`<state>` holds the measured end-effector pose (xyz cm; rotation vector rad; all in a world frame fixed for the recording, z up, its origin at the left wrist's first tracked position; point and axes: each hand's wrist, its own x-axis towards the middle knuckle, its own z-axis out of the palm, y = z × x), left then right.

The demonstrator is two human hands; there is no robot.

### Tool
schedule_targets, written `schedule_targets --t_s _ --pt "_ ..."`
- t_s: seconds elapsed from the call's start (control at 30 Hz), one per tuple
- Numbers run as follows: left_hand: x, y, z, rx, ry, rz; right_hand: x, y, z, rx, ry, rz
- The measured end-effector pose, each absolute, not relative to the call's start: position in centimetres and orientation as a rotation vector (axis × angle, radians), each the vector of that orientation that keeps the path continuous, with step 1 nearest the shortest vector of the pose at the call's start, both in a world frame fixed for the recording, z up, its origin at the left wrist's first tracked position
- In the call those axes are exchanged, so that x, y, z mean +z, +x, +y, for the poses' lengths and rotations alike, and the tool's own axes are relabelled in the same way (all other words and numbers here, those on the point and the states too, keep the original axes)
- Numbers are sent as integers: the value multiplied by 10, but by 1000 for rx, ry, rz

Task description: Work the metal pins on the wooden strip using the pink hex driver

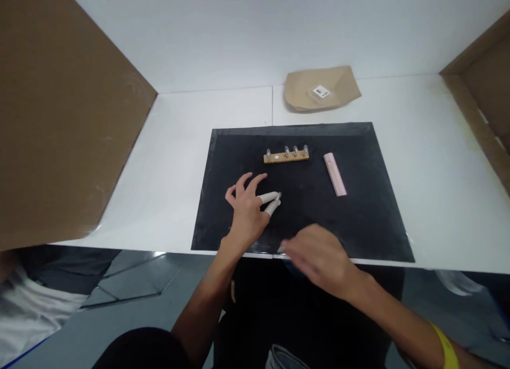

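Observation:
My left hand (254,208) is over the dark mat (358,225), with white finger covers on the thumb and index finger. Those two fingertips pinch a small clear piece (279,195), too small to name surely; the other fingers are spread. My right hand (316,254) is at the mat's front edge, smeared by motion. Something pale shows at its fingertips, but I cannot make it out. Beyond my left hand lies a narrow tan strip (282,157) with several small clear pieces upright on it and one white round spot. A pink bar (335,174) lies to its right.
Behind the mat, a brown paper sheet (297,90) holds a small clear box (320,93) with a white label. Brown panels stand at the left (67,119) and right (484,87) of the white table (159,172). Part of another person's clothing (32,305) shows at lower left.

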<state>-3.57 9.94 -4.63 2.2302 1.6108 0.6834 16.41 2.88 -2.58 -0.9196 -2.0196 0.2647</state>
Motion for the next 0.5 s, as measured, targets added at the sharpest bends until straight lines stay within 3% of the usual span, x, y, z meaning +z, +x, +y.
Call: schedule_targets --t_s 0.07,0.2,0.5 --pt "-40 -34 97 736 2227 1567 -25 164 27 110 -812 -2136" --pt "-26 -25 92 872 2191 1300 -21 169 20 56 -1355 -1673" --pt "-15 2 96 906 2218 814 -3 181 -12 246 -993 -2065"
